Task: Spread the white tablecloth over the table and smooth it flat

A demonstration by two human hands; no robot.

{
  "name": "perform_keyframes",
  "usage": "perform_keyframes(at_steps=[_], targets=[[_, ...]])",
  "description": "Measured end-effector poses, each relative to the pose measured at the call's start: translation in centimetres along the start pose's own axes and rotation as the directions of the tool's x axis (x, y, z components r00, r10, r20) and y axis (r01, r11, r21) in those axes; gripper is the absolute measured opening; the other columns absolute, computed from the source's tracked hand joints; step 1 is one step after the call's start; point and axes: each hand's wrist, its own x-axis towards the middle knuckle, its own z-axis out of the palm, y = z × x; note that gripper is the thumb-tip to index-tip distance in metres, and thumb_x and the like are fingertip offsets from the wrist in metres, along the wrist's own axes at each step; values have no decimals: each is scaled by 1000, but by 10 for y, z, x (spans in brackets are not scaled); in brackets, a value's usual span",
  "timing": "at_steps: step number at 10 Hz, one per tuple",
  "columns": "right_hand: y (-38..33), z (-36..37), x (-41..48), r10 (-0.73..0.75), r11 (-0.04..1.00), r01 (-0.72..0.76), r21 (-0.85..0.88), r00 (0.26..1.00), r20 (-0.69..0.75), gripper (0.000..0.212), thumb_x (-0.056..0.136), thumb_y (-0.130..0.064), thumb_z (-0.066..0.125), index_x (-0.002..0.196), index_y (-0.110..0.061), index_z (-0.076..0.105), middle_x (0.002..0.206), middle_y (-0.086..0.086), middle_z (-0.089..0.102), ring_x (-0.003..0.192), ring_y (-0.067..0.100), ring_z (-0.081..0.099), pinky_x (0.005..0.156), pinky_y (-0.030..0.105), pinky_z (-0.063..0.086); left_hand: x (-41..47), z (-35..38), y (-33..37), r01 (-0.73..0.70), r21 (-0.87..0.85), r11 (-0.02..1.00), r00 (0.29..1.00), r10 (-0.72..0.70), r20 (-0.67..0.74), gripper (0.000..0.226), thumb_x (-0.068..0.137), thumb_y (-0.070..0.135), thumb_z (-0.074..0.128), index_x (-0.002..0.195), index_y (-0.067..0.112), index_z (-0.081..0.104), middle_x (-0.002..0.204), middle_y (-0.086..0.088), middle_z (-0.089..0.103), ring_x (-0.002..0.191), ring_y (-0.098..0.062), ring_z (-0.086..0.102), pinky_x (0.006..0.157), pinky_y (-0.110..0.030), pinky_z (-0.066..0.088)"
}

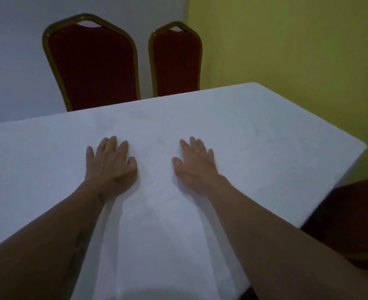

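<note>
**On the table: palms down, smoothing**

Across the table, the cloth (pixel 254 131) covers the whole visible top and drapes over the right end. The left hand (pixel 111 163) and right hand (pixel 195 162) lie flat on it near the middle, fingers loosely spread, gripping nothing. Faint creases sit between them. Uneven pushing would likely drag the cloth askew or bunch it. Two chairs (pixel 92 66) stand close behind the far edge; another dark seat (pixel 351 213) crowds the right corner.

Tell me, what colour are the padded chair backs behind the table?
Dark red padded chair backs, gold-coloured frames; head view.
</note>
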Motion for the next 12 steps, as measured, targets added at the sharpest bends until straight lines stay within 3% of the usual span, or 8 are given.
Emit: perform_keyframes(at_steps=[1, 2, 5, 8, 9, 10, 12], targets=[[12, 13, 8, -41, 999, 41, -13, 999, -2, 66, 98, -49, 26, 157, -24, 12, 166, 4, 2, 152, 22, -2, 121, 51, -3, 7, 9, 0, -25, -7, 1000, 999, 25, 31, 63, 98, 52, 11, 156, 30, 2, 166, -4, -5, 152, -24, -7, 121, -55, -5], [68, 10, 9, 64, 996, -67, -54, 997, -52, 65, 97, -55, 23, 156, -29, 14, 166, 3, 5, 152, 22, 2, 121, 51, 0, 7, 12, 0, -24, 2, 1000, 999, 23, 40, 62, 97, 56, 9, 155, 37, -2, 166, -4, -7, 152, -24, -9, 120, -55, -6], [223, -26, -46, 499, 863, -503, -51, 863, -77, 64, 97, -58, 20, 156, -35, 10, 166, -1, 4, 152, 20, 3, 120, 55, 1, 8, 14, 0, -7, 7, 1000, 1000, 7, 0, 65, 94, 57, 8, 156, 38, 3, 166, -3, -1, 153, -22, -4, 121, -53, -4], [242, -35, -79, 623, 778, -619, -105, 782, 5, 69, 97, -59, 18, 157, -28, 4, 166, 2, -4, 152, 21, -5, 119, 55, -5, 6, 14, 4, 9, 13, 1000, 1000, -10, 20, 64, 95, 57, 11, 156, 35, 10, 166, -6, 5, 153, -24, 2, 121, -55, 1], [229, -51, -81, 579, 814, -575, -86, 815, 35, 69, 98, -55, 22, 157, -21, 11, 166, 5, 2, 152, 21, 0, 121, 53, 0, 5, 5, 10, 26, 65, 998, 989, -36, 146, 66, 96, 57, 14, 156, 32, 5, 166, -6, 0, 152, -26, 0, 121, -55, 6], [201, -84, -75, 467, 884, -468, 6, 884, 24, 66, 101, -50, 26, 156, -17, 14, 166, 5, 6, 152, 21, 3, 121, 47, 3, 4, -24, 28, 18, 117, 993, 974, -44, 223, 67, 97, 57, 20, 156, 25, 15, 165, -7, 10, 151, -27, 10, 120, -54, 14], [124, -178, -64, 232, 972, -233, 28, 973, 13, 60, 103, -42, 25, 157, -19, 13, 166, 2, 9, 152, 21, 6, 121, 44, 7, 9, -128, 75, -79, 110, 991, 991, 66, 121, 68, 99, 53, 26, 156, 16, 19, 165, -7, 14, 152, -25, 11, 121, -51, 12]])
